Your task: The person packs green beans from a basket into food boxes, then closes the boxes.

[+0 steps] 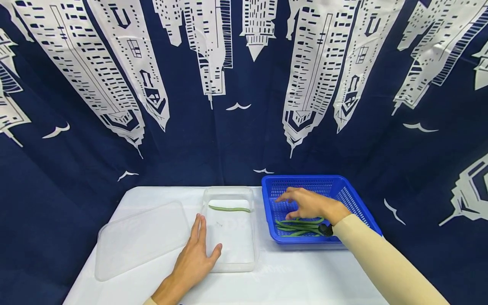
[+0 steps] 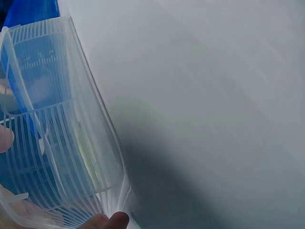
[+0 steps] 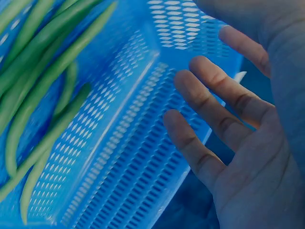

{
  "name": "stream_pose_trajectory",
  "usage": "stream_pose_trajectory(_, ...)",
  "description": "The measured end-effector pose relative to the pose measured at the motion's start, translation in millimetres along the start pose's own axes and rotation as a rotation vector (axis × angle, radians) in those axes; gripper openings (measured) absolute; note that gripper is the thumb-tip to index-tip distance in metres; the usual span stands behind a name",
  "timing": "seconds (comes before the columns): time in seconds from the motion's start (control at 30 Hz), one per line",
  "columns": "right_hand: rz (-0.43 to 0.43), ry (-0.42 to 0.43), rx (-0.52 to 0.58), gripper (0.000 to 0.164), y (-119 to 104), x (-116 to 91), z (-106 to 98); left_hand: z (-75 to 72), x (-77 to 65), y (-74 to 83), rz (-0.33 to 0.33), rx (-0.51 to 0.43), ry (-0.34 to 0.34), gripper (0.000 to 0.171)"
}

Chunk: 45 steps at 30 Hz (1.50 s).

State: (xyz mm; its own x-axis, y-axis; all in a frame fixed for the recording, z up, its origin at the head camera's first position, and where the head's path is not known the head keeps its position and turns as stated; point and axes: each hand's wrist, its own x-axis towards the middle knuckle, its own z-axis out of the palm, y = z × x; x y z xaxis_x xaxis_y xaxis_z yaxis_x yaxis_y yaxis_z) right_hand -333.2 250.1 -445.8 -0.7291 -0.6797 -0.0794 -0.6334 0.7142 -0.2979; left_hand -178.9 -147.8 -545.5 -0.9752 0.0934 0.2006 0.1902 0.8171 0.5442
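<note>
A clear plastic container (image 1: 233, 243) lies on the table with one green bean (image 1: 230, 209) inside, near its far end. My left hand (image 1: 194, 258) rests along the container's left side, fingers straight and thumb over the near part. In the left wrist view the ribbed container wall (image 2: 52, 143) fills the left, with fingertips (image 2: 118, 220) at its lower edge. My right hand (image 1: 310, 203) is over the blue basket (image 1: 280, 240), fingers spread and slightly bent, nothing between them. Several green beans (image 1: 299, 228) lie in the basket's near part, below that hand; the right wrist view shows them apart from its fingers.
A flat translucent lid (image 1: 141, 239) lies on the white table (image 1: 289, 279), left of the container. The basket stands close to the container's right side. Behind the table hangs a dark blue cloth (image 1: 217, 144) with white buildings printed on it.
</note>
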Motion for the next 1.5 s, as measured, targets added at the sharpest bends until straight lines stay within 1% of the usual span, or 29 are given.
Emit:
stream_pose_trajectory(0.17, -0.02, -0.081, -0.027, 0.06, 9, -1, 9, 0.3, -2.0, -1.5, -0.005, 0.004, 0.005, 0.1)
stream_pose_trajectory(0.27, -0.048, -0.13, -0.089, 0.064, 11, 1, 16, 0.7, -3.1, -2.9, -0.004, 0.011, 0.014, 0.101)
stream_pose_trajectory(0.33, -0.047, -0.168, -0.12, 0.068, 11, 1, 20, 0.5, -3.9, -3.7, 0.001, 0.015, 0.021, 0.101)
stream_pose_trajectory(0.43, -0.014, -0.221, -0.14, 0.074, 9, 2, 24, 0.1, -5.2, -4.0, 0.001, 0.011, 0.016, 0.101)
stream_pose_trajectory(0.53, 0.031, -0.255, -0.154, 0.079, 7, 3, 27, -0.5, -6.2, -3.5, -0.01, 0.006, 0.004, 0.101)
stream_pose_trajectory(0.63, 0.038, -0.275, -0.205, 0.083, 7, 6, 30, -1.3, -6.6, -3.1, -0.019, 0.004, 0.001, 0.1)
stream_pose_trajectory(0.77, 0.009, -0.283, -0.292, 0.085, 9, 11, 36, -1.0, -6.2, -3.3, -0.03, -0.005, -0.007, 0.101)
stream_pose_trajectory(0.83, -0.007, -0.275, -0.313, 0.084, 11, 13, 38, -0.2, -5.5, -3.3, -0.031, -0.008, -0.009, 0.101)
stream_pose_trajectory(0.93, -0.006, -0.275, -0.334, 0.084, 12, 15, 40, 1.1, -4.5, -3.1, -0.028, -0.007, -0.009, 0.101)
stream_pose_trajectory(1.03, -0.015, -0.272, -0.324, 0.077, 13, 16, 38, 1.8, -3.7, -2.5, -0.028, -0.005, -0.007, 0.101)
stream_pose_trajectory(1.13, -0.011, -0.268, -0.299, 0.064, 14, 17, 35, 2.1, -2.9, -2.2, -0.027, -0.004, 0.002, 0.101)
stream_pose_trajectory(1.27, 0.038, -0.276, -0.247, 0.053, 19, 19, 32, 2.2, -1.6, -1.5, -0.021, -0.007, 0.012, 0.1)
stream_pose_trajectory(1.33, 0.058, -0.273, -0.221, 0.05, 23, 19, 31, 2.5, -1.0, -1.4, -0.017, -0.007, 0.014, 0.1)
stream_pose_trajectory(1.43, 0.065, -0.237, -0.195, 0.045, 29, 20, 30, 2.6, -0.5, -0.8, -0.019, -0.005, 0.014, 0.1)
stream_pose_trajectory(1.5, 0.046, -0.195, -0.186, 0.043, 32, 19, 28, 2.6, -0.1, -0.3, -0.02, -0.007, 0.012, 0.1)
